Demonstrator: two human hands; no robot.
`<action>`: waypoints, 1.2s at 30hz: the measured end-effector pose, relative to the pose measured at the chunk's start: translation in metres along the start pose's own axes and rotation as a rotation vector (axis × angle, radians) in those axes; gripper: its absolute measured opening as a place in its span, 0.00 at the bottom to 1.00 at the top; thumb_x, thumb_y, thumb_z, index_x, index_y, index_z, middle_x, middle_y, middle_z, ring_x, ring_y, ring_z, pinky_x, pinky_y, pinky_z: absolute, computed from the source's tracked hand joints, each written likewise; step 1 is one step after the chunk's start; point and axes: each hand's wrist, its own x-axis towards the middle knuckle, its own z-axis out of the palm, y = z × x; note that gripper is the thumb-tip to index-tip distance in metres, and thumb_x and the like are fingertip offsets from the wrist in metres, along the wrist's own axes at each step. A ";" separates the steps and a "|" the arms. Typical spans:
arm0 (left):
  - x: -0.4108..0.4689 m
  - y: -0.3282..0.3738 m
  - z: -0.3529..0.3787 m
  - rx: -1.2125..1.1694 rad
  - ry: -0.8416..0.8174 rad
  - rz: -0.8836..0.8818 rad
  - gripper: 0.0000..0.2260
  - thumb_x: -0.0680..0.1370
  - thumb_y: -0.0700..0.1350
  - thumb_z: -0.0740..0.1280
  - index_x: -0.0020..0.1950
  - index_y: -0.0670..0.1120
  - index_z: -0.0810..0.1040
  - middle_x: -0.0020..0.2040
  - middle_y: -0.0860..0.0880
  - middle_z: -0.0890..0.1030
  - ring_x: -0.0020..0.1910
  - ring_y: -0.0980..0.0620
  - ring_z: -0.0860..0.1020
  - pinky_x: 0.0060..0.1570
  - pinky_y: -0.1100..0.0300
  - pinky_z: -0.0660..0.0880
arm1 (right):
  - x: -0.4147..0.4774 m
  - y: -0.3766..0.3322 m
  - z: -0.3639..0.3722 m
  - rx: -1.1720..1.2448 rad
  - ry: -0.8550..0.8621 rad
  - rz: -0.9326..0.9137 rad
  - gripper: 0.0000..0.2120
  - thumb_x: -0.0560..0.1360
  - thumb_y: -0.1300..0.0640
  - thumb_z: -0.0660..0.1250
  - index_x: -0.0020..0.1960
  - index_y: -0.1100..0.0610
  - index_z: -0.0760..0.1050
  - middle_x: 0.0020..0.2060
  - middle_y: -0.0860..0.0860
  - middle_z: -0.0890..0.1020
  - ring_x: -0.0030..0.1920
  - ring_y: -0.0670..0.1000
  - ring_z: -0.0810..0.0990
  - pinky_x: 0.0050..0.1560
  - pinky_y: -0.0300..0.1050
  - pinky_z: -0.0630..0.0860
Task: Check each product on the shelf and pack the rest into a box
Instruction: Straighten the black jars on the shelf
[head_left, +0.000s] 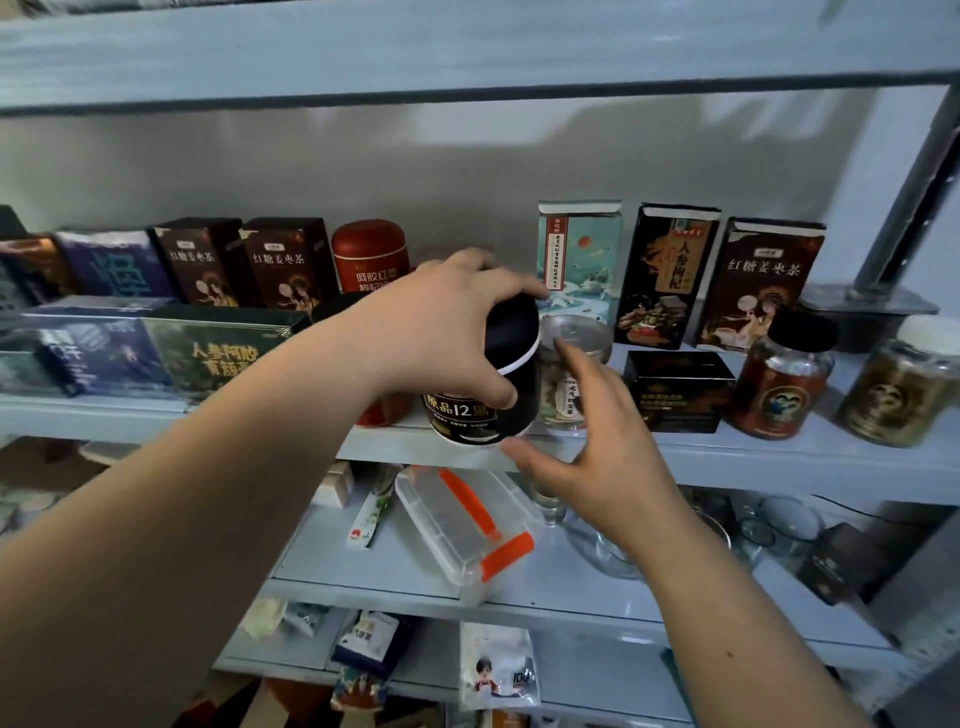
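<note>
Shelf (779, 457) of tea and tonic products, seen from just above, with both your bare arms reaching in.

Your left hand (441, 332) comes in from the left and grips a black jar (480, 413) from above, fingers and thumb curled round its black lid. The jar has a white band under the lid and gold lettering on its side. It sits at the shelf's front edge, near the middle, tilted slightly. Whether its base rests on the shelf is unclear.

Your right hand (597, 457) is relaxed and holds nothing, fingers spread. Its thumb lies just below the jar's base; contact cannot be made out.

Just right of the black jar stands a clear jar (566, 395) with a silver lid, partly behind your right fingers. Further right along the front are a low black box (675, 400), a red jar (779, 389) and a gold jar (893, 400). Tall cartons (667, 275) stand upright along the back. A red tin (369, 260) stands behind your left hand, and flat boxes (218, 353) lie to the left.

On the shelf below lies a clear tub (462, 525) with orange clips.
</note>
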 end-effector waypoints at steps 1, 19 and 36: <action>-0.007 0.000 -0.004 -0.054 0.007 0.014 0.44 0.60 0.62 0.77 0.74 0.69 0.63 0.73 0.52 0.68 0.71 0.48 0.69 0.71 0.53 0.69 | -0.001 0.001 0.003 0.100 -0.042 0.000 0.49 0.69 0.41 0.79 0.81 0.40 0.55 0.73 0.38 0.64 0.72 0.34 0.62 0.74 0.43 0.64; -0.131 -0.030 0.091 -1.248 0.408 -0.062 0.38 0.71 0.54 0.76 0.78 0.56 0.63 0.71 0.54 0.75 0.70 0.52 0.76 0.65 0.54 0.76 | -0.050 -0.031 0.099 0.952 0.056 0.118 0.48 0.63 0.49 0.85 0.77 0.50 0.65 0.69 0.59 0.78 0.70 0.62 0.77 0.66 0.63 0.75; -0.173 -0.060 0.141 -1.930 0.348 -0.239 0.20 0.88 0.52 0.52 0.79 0.54 0.67 0.71 0.44 0.78 0.70 0.42 0.77 0.64 0.42 0.76 | -0.084 -0.084 0.143 0.556 0.222 0.084 0.53 0.63 0.43 0.85 0.79 0.36 0.58 0.73 0.51 0.70 0.74 0.52 0.73 0.71 0.56 0.74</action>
